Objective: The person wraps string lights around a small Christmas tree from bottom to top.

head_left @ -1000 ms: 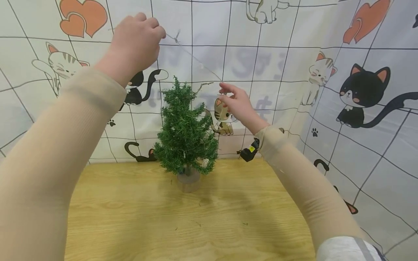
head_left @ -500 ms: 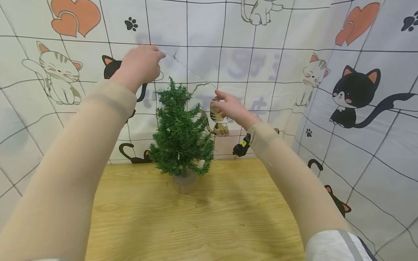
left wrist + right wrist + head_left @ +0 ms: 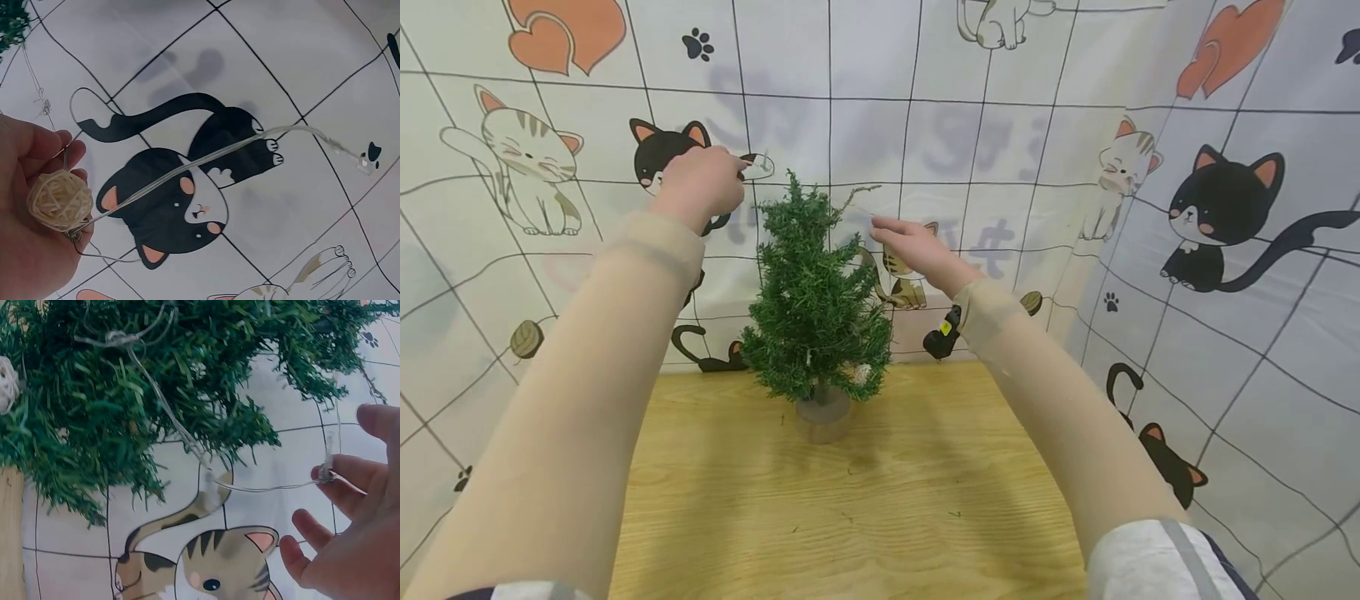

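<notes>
A small artificial Christmas tree [image 3: 816,292] stands upright on a round base [image 3: 823,417]. At its upper left, my left hand [image 3: 700,185] pinches a thin string-light wire [image 3: 187,167]. A pale woven ball [image 3: 60,201] on that wire lies against the fingers. From this hand a loose wire end trails away in front of the curtain. My right hand [image 3: 921,250] is at the tree's upper right, fingers extended and thumb held apart. In the right wrist view the clear wire [image 3: 269,489] runs from the branches to the fingers, touching them near a small bulb [image 3: 326,474].
Another woven ball [image 3: 862,374] hangs among the lower right branches. The tree rests on a wood-grain table [image 3: 850,517] with a few fallen green bits. A cat-print curtain [image 3: 985,67] closes off the back and right. A twig-like strand [image 3: 859,192] sticks out near the treetop.
Both hands have come down, the left one much further. The wire stretched between them earlier is now hard to see in the head view. My right hand's fingers have straightened.
</notes>
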Tool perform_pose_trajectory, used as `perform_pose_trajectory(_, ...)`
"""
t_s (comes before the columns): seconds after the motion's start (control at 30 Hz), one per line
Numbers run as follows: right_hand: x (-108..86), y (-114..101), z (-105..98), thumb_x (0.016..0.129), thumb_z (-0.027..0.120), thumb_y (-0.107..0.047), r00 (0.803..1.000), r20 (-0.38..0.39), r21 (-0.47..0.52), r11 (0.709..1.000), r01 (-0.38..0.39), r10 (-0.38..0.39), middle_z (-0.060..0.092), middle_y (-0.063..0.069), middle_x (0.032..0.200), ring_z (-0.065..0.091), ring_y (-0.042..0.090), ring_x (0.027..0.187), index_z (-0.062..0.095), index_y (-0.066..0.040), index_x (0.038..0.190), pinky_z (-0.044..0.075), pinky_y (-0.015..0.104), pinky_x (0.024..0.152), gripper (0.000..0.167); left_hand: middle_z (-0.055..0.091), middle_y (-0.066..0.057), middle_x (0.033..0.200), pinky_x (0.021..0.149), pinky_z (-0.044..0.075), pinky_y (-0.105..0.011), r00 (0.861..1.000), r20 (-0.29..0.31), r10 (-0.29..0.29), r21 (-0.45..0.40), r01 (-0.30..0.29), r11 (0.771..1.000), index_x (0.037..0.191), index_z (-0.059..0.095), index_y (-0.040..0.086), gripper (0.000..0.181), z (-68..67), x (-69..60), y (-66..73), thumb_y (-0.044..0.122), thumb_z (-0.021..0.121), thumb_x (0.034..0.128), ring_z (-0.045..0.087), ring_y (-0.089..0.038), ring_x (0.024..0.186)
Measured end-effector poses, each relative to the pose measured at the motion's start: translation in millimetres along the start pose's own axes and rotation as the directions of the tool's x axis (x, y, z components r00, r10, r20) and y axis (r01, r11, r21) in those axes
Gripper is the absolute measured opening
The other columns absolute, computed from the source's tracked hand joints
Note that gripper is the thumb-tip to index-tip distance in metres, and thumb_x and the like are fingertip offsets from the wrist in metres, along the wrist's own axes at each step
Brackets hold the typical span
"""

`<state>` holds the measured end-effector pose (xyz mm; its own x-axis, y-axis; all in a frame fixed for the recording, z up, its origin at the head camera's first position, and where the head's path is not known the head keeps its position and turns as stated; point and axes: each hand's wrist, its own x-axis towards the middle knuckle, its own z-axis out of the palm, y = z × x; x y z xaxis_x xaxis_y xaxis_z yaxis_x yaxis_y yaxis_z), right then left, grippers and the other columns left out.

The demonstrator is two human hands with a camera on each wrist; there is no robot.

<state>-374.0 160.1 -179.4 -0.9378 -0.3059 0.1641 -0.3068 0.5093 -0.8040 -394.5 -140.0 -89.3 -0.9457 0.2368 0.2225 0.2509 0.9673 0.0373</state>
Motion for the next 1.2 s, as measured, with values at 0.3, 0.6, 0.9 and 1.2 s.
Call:
perform_pose_trajectory(0.3, 5.9, 9, 16, 0.100, 0.031, -0.058, 0.995, 0.053, 0.017, 0.996, -0.085, 0.084, 0.028, 0.004, 0.156, 0.032, 0.024, 0.139, 0.030, -0.019, 0.153, 0.032, 0.048, 0.107, 0.065, 0.037, -0.028, 0.145, 0.092, 0.038, -0.062, 0.999, 0.017, -0.036, -0.016, 0.036, 0.999, 0.149, 0.035, 0.007, 0.055, 23.4, -12.5, -17.7, 0.011, 0.029, 0.0953, 0.042, -0.054, 0.119)
perform_pose_trajectory(0.6, 8.5, 25, 38, 0.098, 0.030, -0.062, 0.981, 0.131, 0.216, 0.962, -0.169, 0.143, 0.007, 0.000, 0.162, 0.011, 0.024, 0.147, 0.014, -0.025, 0.156, 0.018, 0.049, 0.114, 0.071, 0.053, -0.028, 0.130, 0.080, 0.046, -0.059, 0.999, 0.013, -0.033, 0.042, 0.032, 0.999, 0.130, 0.056, -0.001, 0.045, 49.5, -20.0, -37.3, 0.008, 0.037, 0.0899, 0.053, -0.050, 0.108)
perform_pose_trajectory(0.9, 9.1, 32, 39, 0.098, 0.030, -0.062, 0.987, 0.115, 0.294, 0.945, -0.145, 0.115, 0.013, 0.004, 0.160, 0.017, 0.032, 0.145, 0.040, -0.020, 0.147, 0.021, 0.053, 0.112, 0.065, 0.054, -0.031, 0.125, 0.075, 0.048, -0.058, 0.997, 0.009, -0.081, 0.022, 0.080, 0.997, 0.126, 0.057, -0.006, 0.045, 61.0, -34.9, -68.1, 0.009, 0.040, 0.0863, 0.054, -0.049, 0.106)
perform_pose_trajectory(1.2, 8.8, 37, 34, 0.100, 0.030, -0.059, 0.986, 0.132, 0.276, 0.951, -0.139, 0.105, 0.026, 0.012, 0.154, 0.044, 0.031, 0.129, 0.040, -0.018, 0.148, 0.029, 0.052, 0.109, 0.064, 0.062, -0.021, 0.104, 0.063, 0.045, -0.051, 0.995, 0.043, -0.087, -0.002, 0.087, 0.996, 0.103, 0.067, 0.001, 0.036, 58.2, -57.4, -110.9, 0.012, 0.040, 0.0818, 0.054, -0.039, 0.086)
